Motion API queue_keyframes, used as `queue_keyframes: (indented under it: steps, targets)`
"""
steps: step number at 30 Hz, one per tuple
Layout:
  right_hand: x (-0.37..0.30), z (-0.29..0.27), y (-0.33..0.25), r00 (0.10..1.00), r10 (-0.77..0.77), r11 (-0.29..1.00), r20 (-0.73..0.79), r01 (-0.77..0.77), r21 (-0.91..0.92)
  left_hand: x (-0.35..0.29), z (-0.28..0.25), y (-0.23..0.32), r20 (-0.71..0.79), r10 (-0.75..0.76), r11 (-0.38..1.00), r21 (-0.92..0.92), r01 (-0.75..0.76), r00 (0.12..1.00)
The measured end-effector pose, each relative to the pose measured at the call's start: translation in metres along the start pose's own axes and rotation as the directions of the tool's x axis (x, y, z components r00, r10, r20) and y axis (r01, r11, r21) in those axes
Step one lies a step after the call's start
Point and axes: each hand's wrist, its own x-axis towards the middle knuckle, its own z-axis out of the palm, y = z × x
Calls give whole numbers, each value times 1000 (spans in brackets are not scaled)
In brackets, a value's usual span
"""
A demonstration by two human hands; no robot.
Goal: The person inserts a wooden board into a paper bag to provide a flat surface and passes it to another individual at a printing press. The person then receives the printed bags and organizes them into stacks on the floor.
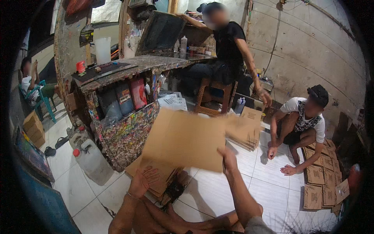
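Note:
A flat sheet of brown cardboard (183,138) is raised in front of me, slightly blurred. My right hand (229,159) pinches its right edge, near the lower corner. By the sheet's lower left corner, my left hand (144,181) has its fingers stretched out; whether it touches the sheet I cannot tell. Beneath the raised sheet and beside my left hand, a stack of similar cardboard (157,190) lies on the floor, partly hidden by the sheet and my arm. Beyond the sheet's right side is another cardboard pile (247,126), its top piece printed.
A paint-spattered workbench (128,64) stands ahead, where a seated person (230,43) holds a dark framed screen (161,31). Another person (302,124) squats at right beside rows of printed cardboard (321,175). A plastic jerrycan (92,162) stands left on the tiled floor.

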Motion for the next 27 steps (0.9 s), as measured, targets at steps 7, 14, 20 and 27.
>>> queue_keyframes:
  steps: [7,14,20,27]
  targets:
    - [119,70,-53,961,-272,921,-55,276,274,31,-136,-87,209,260,-190,968,-162,943]
    - [182,37,-54,946,-323,825,-32,298,480,31,-110,-133,252,171,-392,904,-169,953]
    - [197,119,-72,948,-306,888,82,254,382,26,-121,-116,323,303,-478,865,-150,897]
    - [113,68,-21,909,-230,826,346,370,-424,42,-116,-143,183,357,-393,919,-30,916]
